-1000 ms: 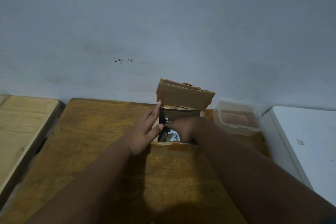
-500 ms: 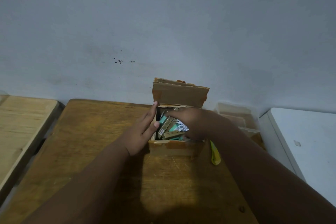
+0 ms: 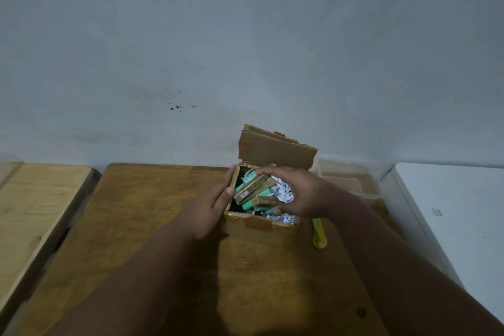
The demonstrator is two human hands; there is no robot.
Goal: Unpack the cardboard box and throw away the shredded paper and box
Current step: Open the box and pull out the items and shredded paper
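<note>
Grey wall (image 3: 245,35) closes the far side, just beyond both grips. Three surfaces lie side by side: one dark wooden table (image 3: 152,226) under the arms, one paler wooden table (image 3: 35,199) left of the left grip (image 3: 215,207) across a narrow gap, and one white top (image 3: 450,213) right of the right grip (image 3: 297,191). Bare wood runs wide to the left of the left grip and on its near side; the table's right edge lies close to the right grip.

One cardboard box (image 3: 251,224) sits between the two grips near the table's far edge, its single flap (image 3: 275,150) standing upright. The left grip lies spread, fingers straight and flat against the box's left wall. The right grip curls over the packets (image 3: 249,189) inside, fingers at their far ends, thumb at the near side; three gold-faced ones show, with mint-green ends. White shredded paper (image 3: 283,191) fills the box under that palm.

One clear tub (image 3: 343,174) stands just beyond the right grip. One yellow tool (image 3: 318,233) lies just on its near side, beside the box's corner.
</note>
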